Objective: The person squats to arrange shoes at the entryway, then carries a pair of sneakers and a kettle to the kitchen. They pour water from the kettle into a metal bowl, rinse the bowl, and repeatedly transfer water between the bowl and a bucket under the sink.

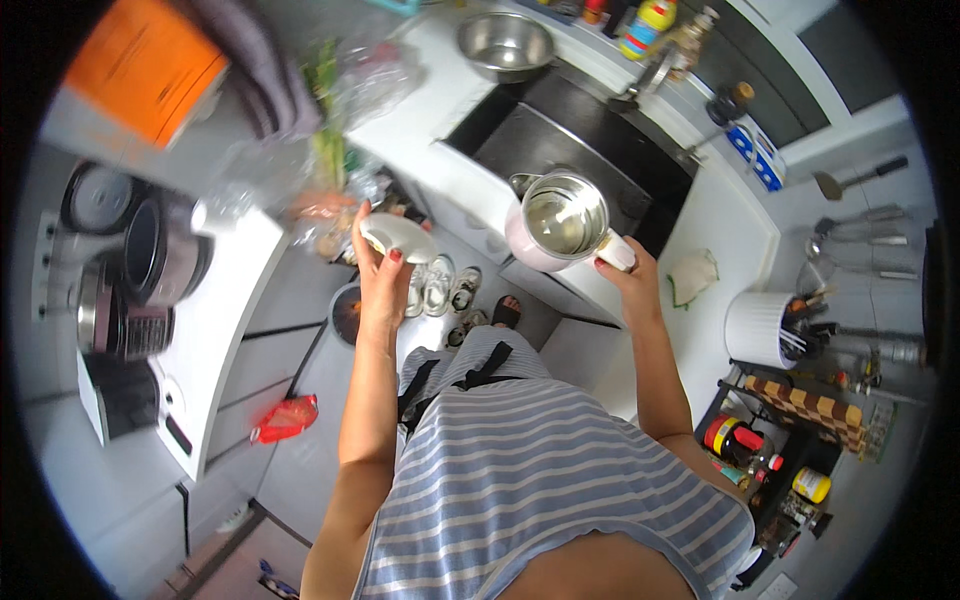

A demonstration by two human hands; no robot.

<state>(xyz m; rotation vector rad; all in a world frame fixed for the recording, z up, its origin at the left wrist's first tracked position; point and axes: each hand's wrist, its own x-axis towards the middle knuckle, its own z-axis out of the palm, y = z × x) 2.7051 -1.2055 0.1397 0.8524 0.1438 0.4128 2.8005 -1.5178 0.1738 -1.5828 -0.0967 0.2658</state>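
Observation:
My right hand (636, 281) grips the handle of an electric kettle (529, 241) with a pale pink body and a shiny steel inside. The kettle's mouth is uncovered and faces up towards me. It is held over the front edge of the counter, beside the black sink (517, 142). Whether there is water in it I cannot tell for sure. In my left hand (381, 277) is a round white lid (405, 234), tilted and held between thumb and fingers, apart from the kettle.
A steel bowl (504, 45) stands beyond the sink, and a cloth (691, 279) lies on the right counter near a white utensil holder (757, 328). Left are a rice cooker (161, 255), green vegetables (328, 127) and plastic bags (379, 79). Shoes (439, 289) and a bin (346, 315) are on the floor.

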